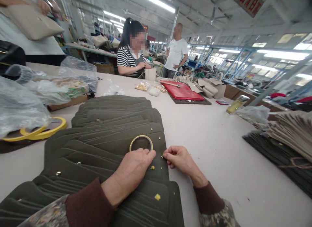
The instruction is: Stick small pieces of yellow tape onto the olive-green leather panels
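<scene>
My left hand (133,170) is closed around the near side of a narrow roll of yellow tape (141,137), held over overlapping dark green bag panels (104,152). My right hand (179,158) pinches at the right edge of a panel, beside a small shiny metal stud (162,156). Whether the fingertips grip the stud or the panel edge is hard to make out. More metal studs (58,173) dot the panels. Little yellow tape scraps (157,197) lie on the panels near my hands.
Yellow tape rolls (50,127) and plastic bags (21,103) lie at left. Across the table (214,149) are bags of gold hardware (142,86), a red pad (182,90) and a jar (237,104). Stacked panels (280,152) sit right. Several people (131,54) are beyond.
</scene>
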`<action>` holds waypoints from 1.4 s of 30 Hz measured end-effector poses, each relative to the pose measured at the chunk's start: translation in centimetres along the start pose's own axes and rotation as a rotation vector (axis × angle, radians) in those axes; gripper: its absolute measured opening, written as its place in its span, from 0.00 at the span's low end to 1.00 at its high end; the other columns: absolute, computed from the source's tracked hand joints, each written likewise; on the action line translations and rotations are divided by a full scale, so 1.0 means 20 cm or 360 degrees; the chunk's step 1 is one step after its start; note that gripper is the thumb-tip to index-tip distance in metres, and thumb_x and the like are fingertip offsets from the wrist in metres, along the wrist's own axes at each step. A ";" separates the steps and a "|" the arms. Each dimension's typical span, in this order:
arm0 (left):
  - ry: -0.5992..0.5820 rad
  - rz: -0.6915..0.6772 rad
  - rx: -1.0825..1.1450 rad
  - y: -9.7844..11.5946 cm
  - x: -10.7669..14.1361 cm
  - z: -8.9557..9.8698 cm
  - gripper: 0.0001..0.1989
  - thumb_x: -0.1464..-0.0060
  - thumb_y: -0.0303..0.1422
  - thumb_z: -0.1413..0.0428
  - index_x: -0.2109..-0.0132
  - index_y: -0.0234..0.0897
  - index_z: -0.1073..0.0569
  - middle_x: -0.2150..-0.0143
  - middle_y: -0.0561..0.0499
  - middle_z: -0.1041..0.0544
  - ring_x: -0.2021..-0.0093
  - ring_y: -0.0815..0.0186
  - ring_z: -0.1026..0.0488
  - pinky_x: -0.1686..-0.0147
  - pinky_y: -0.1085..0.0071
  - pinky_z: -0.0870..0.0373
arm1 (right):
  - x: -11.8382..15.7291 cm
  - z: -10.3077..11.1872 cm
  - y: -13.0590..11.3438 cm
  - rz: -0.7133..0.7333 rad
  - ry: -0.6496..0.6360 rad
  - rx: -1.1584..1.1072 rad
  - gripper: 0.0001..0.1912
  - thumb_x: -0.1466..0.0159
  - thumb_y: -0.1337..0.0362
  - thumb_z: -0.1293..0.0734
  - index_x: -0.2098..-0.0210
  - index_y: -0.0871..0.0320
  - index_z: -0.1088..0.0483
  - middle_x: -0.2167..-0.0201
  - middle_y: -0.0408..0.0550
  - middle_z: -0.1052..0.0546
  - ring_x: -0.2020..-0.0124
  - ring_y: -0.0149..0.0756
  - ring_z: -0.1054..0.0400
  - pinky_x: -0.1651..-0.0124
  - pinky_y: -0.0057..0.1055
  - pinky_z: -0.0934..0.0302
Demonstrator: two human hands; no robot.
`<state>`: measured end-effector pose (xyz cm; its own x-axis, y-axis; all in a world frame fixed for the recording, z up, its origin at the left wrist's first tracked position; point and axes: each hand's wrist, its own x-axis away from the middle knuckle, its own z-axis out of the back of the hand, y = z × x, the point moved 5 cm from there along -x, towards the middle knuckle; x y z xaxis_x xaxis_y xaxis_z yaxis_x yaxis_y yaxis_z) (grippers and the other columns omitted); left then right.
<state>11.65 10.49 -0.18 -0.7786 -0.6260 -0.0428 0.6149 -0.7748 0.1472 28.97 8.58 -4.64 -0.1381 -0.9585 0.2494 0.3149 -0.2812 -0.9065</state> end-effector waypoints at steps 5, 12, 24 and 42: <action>-0.0006 0.0010 0.0023 0.00 0.00 0.01 0.07 0.40 0.24 0.53 0.60 0.39 0.32 0.65 0.50 0.25 0.64 0.59 0.26 0.66 0.65 0.28 | 0.02 -0.02 -0.05 0.0202 0.0005 0.0436 0.06 0.44 0.69 0.35 0.74 0.61 0.26 0.82 0.41 0.27 0.81 0.27 0.36 0.78 0.22 0.43; 0.0035 0.0002 0.0013 -0.01 0.00 -0.01 0.07 0.40 0.24 0.53 0.60 0.39 0.32 0.65 0.50 0.25 0.64 0.60 0.26 0.67 0.65 0.28 | 0.02 -0.03 -0.09 0.0358 0.0157 0.0800 0.05 0.44 0.71 0.34 0.67 0.59 0.27 0.80 0.42 0.25 0.77 0.32 0.31 0.72 0.25 0.41; 0.0037 -0.0006 0.0038 -0.01 0.00 0.01 0.08 0.40 0.24 0.54 0.60 0.39 0.32 0.66 0.50 0.26 0.65 0.62 0.27 0.67 0.68 0.30 | 0.12 -0.02 -0.07 0.0479 0.0242 0.0773 0.09 0.39 0.65 0.35 0.70 0.56 0.22 0.72 0.46 0.20 0.71 0.37 0.28 0.65 0.30 0.39; 0.0540 -0.0137 0.0462 -0.10 0.07 0.13 0.09 0.34 0.32 0.56 0.52 0.41 0.33 0.63 0.55 0.22 0.66 0.69 0.23 0.67 0.76 0.32 | 0.05 -0.01 -0.12 0.0437 -0.0117 0.0731 0.14 0.39 0.63 0.35 0.79 0.59 0.26 0.85 0.39 0.32 0.83 0.27 0.43 0.79 0.24 0.52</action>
<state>9.00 11.30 1.98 -0.7106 -0.5915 -0.3811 0.4515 -0.7987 0.3977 27.95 8.27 -2.25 0.0679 -0.9957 0.0626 0.7106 0.0043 -0.7036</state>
